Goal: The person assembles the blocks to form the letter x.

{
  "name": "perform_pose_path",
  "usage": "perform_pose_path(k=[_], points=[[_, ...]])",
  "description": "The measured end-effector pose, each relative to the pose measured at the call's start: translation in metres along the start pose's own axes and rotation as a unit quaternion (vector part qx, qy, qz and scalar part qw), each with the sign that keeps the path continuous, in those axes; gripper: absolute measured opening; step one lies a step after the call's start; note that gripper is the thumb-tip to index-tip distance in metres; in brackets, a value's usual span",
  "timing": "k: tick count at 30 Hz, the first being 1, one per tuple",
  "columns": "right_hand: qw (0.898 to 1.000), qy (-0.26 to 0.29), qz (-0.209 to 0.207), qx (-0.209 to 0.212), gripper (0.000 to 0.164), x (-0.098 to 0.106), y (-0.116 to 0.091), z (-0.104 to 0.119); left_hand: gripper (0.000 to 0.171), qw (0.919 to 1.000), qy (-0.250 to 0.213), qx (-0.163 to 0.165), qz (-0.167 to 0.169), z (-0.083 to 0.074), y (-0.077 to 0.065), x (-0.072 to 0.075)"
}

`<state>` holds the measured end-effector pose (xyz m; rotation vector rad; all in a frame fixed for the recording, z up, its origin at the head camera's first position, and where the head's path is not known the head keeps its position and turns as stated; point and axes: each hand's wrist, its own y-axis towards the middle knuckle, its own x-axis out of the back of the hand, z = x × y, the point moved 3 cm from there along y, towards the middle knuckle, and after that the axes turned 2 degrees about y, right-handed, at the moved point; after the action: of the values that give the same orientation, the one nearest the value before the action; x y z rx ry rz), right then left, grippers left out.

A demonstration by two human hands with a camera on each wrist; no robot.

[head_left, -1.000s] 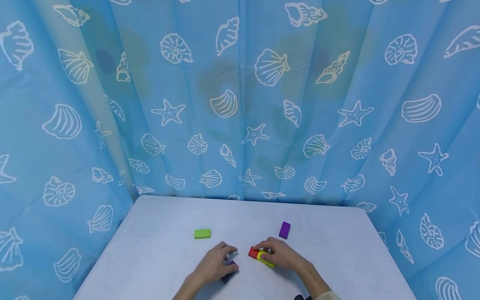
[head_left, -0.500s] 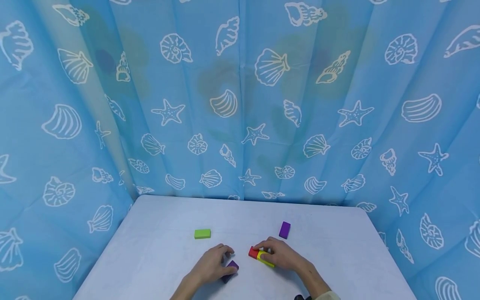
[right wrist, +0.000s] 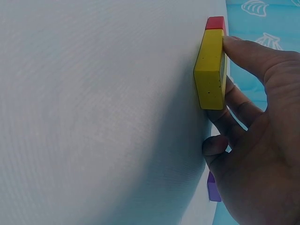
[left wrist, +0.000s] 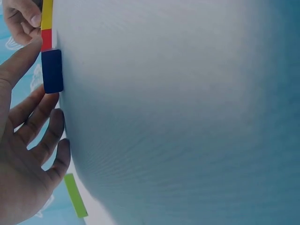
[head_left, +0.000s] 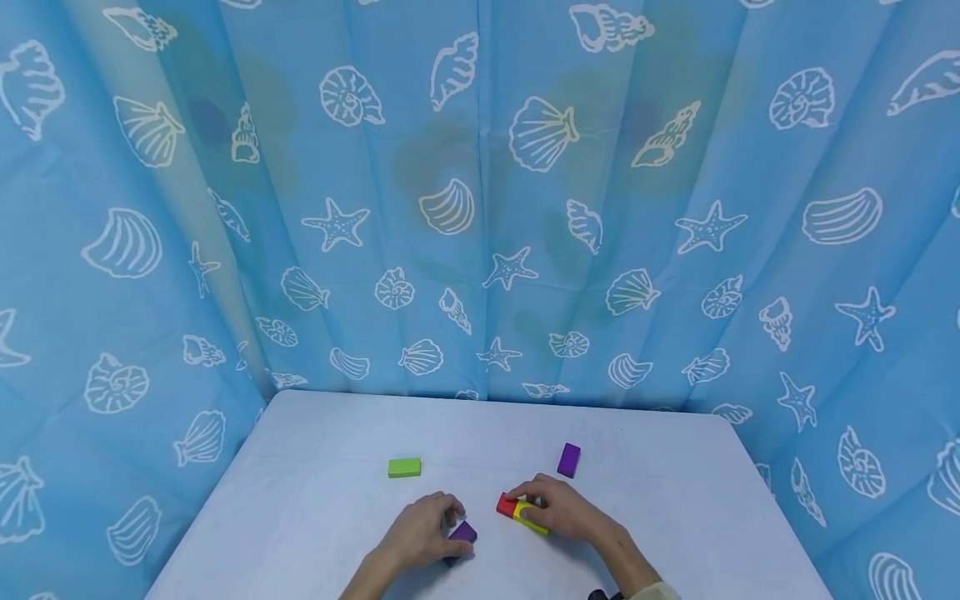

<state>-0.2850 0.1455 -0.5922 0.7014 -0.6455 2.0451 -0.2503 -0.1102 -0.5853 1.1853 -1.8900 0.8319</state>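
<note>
My left hand (head_left: 423, 533) is round a dark purple block (head_left: 463, 532), thumb along its near side and fingers curled at its far side. The left wrist view shows this block, looking dark blue (left wrist: 52, 71), between thumb and fingertips. My right hand (head_left: 562, 507) grips a yellow block (head_left: 534, 518) with its thumb on the near side. Its index finger reaches over a red block (head_left: 506, 505), which stands end to end with the yellow one. In the right wrist view the yellow block (right wrist: 209, 70) hides most of the red block (right wrist: 215, 22).
A lime green block (head_left: 405, 467) lies at the back left of the white table (head_left: 322, 500). Another purple block (head_left: 569, 460) lies behind my right hand. A blue curtain with shell prints (head_left: 480, 250) hangs beyond the table's far edge.
My left hand has shifted slightly left and its fingers have drawn in, leaving more of the dark purple block showing. The right hand and the red and yellow blocks have stayed in place.
</note>
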Motion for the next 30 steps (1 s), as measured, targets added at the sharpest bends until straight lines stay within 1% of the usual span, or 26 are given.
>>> perform_pose_path(k=[6,9,13,25,30], points=[[1.0,0.006,0.0,0.002,0.029,0.0007,-0.0005,0.0003,0.04,0.9999,-0.005,0.008,0.01,-0.0004,0.0004,-0.0007],[1.0,0.009,0.002,0.002,0.029,0.0012,-0.0011,0.0008,0.04,0.9999,-0.001,0.005,0.01,-0.0012,-0.0003,-0.0003],[1.0,0.01,0.002,0.003,0.029,0.0013,-0.0014,0.0011,0.039,0.9999,0.007,0.001,0.008,-0.0014,-0.0011,-0.0008],[1.0,0.007,0.002,0.004,0.029,0.0005,-0.0012,0.0013,0.042,0.9999,0.004,0.006,0.015,0.0024,-0.0012,-0.0024],[1.0,0.007,0.001,0.004,0.029,0.0008,-0.001,0.0008,0.042,0.9998,0.009,0.007,0.016,0.0032,-0.0011,-0.0028]])
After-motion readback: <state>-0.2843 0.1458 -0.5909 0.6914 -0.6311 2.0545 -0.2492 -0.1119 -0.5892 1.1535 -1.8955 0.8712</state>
